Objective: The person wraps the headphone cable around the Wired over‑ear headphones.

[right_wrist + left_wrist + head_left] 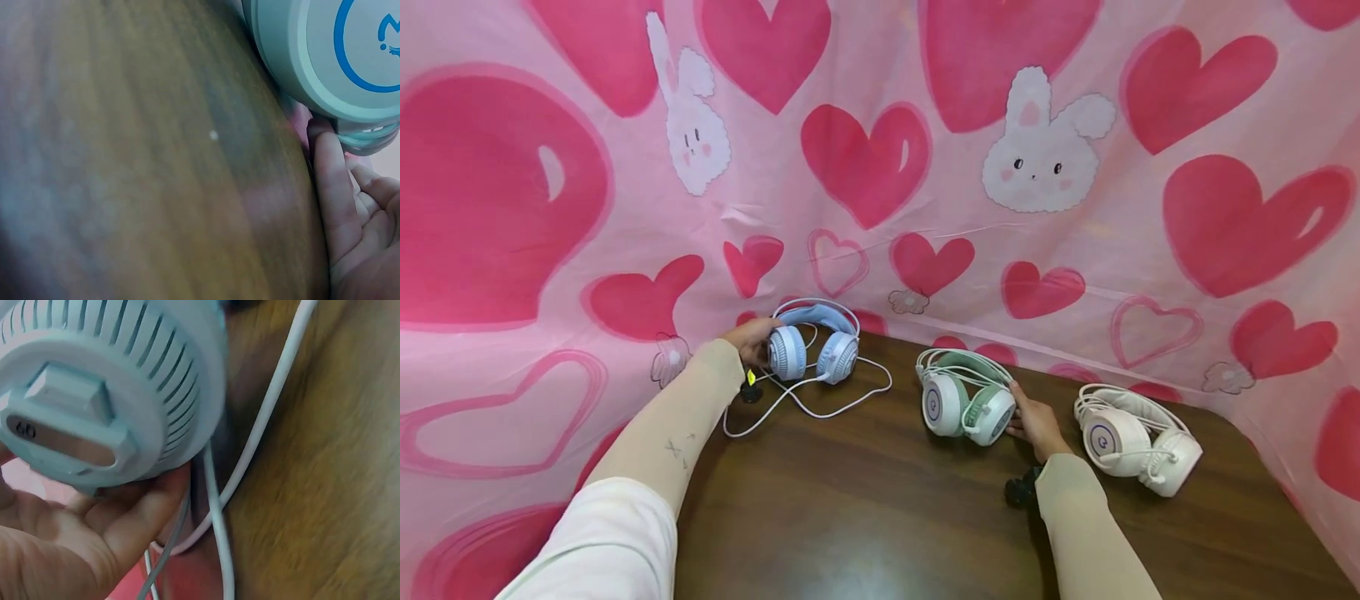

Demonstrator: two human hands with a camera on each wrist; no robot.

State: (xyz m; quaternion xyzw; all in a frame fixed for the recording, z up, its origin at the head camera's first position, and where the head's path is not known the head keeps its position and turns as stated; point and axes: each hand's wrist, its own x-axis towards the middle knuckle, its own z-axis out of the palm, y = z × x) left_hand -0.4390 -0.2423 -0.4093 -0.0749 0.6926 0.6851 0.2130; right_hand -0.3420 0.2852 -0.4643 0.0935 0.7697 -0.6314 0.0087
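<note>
At the back left of the table, my left hand [751,342] grips the outer side of a light blue pair of headphones [787,354], which stands with its band up. In the left wrist view its ribbed ear cup [125,381] fills the upper left, and the fingers [137,519] reach in beneath it. My right hand [1037,423] holds the right side of a white and green pair of headphones [945,405], thumb by the end of the band. The right wrist view has a round ear cup [294,56] with a blue ring above the fingers [337,194].
A white pair of headphones [1116,442] rests on the table's right side, its cord bundled around it. The light blue pair's white cable [820,415] loops over the brown wooden table [850,500]. Pink cloth [880,200] with hearts and rabbits hangs behind and beside the table.
</note>
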